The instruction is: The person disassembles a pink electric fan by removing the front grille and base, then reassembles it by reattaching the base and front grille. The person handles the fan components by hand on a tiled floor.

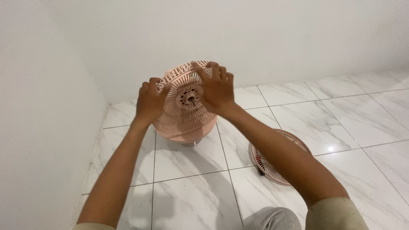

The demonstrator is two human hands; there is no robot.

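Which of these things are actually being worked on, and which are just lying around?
In hand:
- pink fan body with rear grille, gripped at both sides
- left hand
- right hand

Lying about:
- second pink grille on the tiled floor, partly hidden by the right arm

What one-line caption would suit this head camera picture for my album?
Both hands, left hand and right hand, grip a pink fan grille above a white tiled floor; a second grille lies nearby.

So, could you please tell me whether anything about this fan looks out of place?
Yes: the pink fan has no front cover. A separate pink grille lies flat on the tiled floor, partly hidden behind the right forearm.
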